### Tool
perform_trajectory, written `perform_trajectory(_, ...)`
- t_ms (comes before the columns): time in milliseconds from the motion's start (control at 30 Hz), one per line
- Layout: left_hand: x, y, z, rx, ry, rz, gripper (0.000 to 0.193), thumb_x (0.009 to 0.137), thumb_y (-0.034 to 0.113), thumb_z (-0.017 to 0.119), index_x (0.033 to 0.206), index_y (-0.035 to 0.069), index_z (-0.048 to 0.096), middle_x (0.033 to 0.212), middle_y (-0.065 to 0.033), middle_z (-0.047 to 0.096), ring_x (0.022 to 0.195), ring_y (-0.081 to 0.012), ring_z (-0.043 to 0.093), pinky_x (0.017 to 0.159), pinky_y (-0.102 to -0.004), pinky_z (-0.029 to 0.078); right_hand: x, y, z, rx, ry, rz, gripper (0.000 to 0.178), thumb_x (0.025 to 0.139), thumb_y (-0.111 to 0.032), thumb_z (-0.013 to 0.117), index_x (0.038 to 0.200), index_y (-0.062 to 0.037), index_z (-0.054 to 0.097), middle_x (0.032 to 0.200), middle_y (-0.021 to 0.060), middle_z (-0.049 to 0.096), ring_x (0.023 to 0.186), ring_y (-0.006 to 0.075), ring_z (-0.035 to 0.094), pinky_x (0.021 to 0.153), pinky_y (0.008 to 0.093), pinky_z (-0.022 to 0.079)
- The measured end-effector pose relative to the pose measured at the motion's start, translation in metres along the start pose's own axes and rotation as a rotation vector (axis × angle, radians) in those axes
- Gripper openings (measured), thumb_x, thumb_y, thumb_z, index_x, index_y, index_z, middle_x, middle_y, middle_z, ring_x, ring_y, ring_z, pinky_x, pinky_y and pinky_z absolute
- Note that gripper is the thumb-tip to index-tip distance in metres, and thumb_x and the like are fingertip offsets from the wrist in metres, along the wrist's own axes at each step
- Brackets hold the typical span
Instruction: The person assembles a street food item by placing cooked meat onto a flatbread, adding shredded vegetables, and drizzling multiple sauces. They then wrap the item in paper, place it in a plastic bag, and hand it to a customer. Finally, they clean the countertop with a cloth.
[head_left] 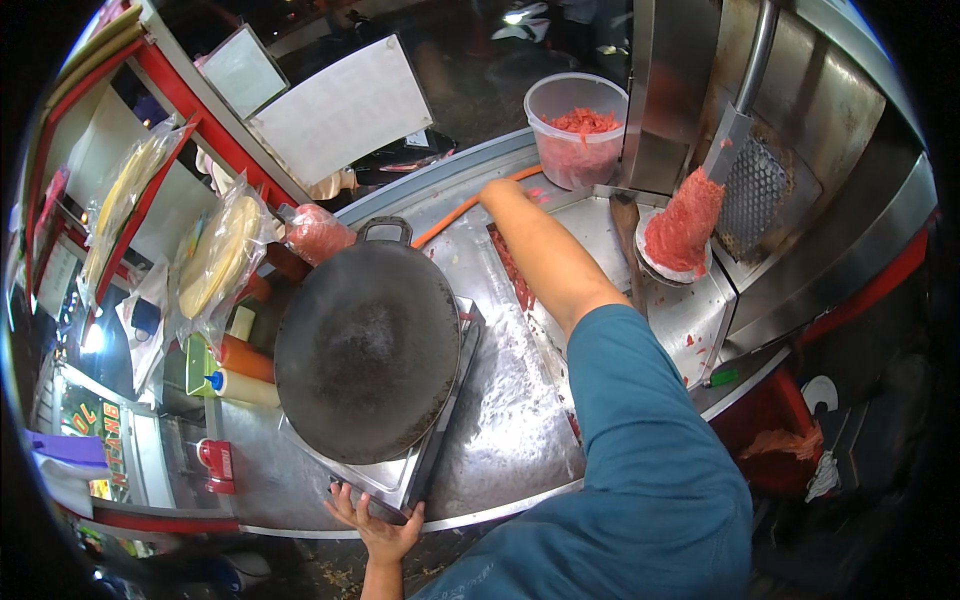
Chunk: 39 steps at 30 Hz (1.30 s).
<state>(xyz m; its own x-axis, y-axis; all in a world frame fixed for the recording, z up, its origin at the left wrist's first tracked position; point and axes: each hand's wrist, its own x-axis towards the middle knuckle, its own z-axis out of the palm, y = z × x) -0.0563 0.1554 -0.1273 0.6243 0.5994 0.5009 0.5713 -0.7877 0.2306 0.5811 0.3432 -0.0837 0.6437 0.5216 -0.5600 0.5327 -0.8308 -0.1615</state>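
A large dark wok (365,350) rests on a portable gas stove (425,462) at the left of the steel counter. At the stove's front edge is my left hand (382,528), its fingers spread against the front panel; whether it touches a knob is hidden. My right arm stretches far across the counter. My right hand (497,192) is at the orange gas hose (452,220) behind the wok, close to a clear plastic tub (540,108) of red shredded meat. The fingers of that hand are out of sight, so I cannot tell whether they grip the hose.
At the right, a cone of red meat (685,222) stands on a vertical spit beside the grill panel (762,195). A wooden-handled tool (627,245) lies near it. Sauce bottles (245,388) and bagged flatbreads (220,255) are left of the wok. A red cup (216,468) stands near the front.
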Motion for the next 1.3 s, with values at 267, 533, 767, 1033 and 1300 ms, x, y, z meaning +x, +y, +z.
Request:
perform_trajectory(267,-0.013,-0.032,-0.023,0.191,0.02,-0.112,0.109,0.072,0.046,0.087,0.157,0.017,0.026,0.163,-0.0202,0.026,0.155,-0.0487,0.019,0.122,-0.0699,0.005,-0.014,-0.008,-0.003,0.354,0.009,-0.322,0.029,0.091,-0.022,0.075,0.112,-0.0028,0.08,0.116,0.0195,0.076,0.106,0.0244,0.076,0.088,0.0469,0.06)
perform_trajectory(533,-0.037,-0.079,-0.008,-0.266,0.203,-0.294,0.086,0.097,0.057,0.066,0.155,0.007,0.027,0.157,-0.0197,0.033,0.144,-0.035,0.037,0.117,-0.0515,0.031,0.015,-0.031,0.063,-0.135,0.432,-0.231,0.041,0.096,-0.017,0.061,0.134,-0.0036,0.069,0.142,0.0176,0.065,0.134,0.0361,0.06,0.109,0.0619,0.04)
perform_trajectory(767,-0.079,-0.12,0.021,-0.573,0.338,-0.672,0.06,0.112,0.049,0.041,0.148,0.002,0.035,0.117,-0.0102,0.052,0.092,-0.0172,0.053,0.085,-0.0315,0.044,0.017,-0.092,0.098,-0.392,0.14,-0.588,0.049,0.089,-0.016,0.072,0.137,-0.0092,0.068,0.142,0.0193,0.065,0.134,0.0369,0.059,0.111,0.0511,0.042)
perform_trajectory(1033,-0.06,-0.112,0.034,-0.393,0.324,-0.654,0.052,0.114,0.045,0.036,0.14,0.001,0.042,0.107,-0.0112,0.055,0.085,-0.0186,0.05,0.084,-0.0336,0.045,0.022,-0.103,0.141,-0.151,0.014,-1.116,0.044,0.085,-0.009,0.068,0.128,-0.0092,0.073,0.126,0.0172,0.07,0.112,0.0286,0.065,0.098,0.0445,0.049)
perform_trajectory(1300,-0.064,-0.099,0.029,-0.316,0.306,-0.672,0.047,0.114,0.04,0.038,0.136,0.0,0.048,0.104,-0.01,0.058,0.085,-0.0196,0.052,0.081,-0.0349,0.047,-0.069,-0.042,0.082,-0.29,-0.137,-1.286,0.037,0.08,-0.005,0.071,0.115,-0.012,0.079,0.105,0.0144,0.079,0.095,0.0245,0.073,0.087,0.041,0.055)
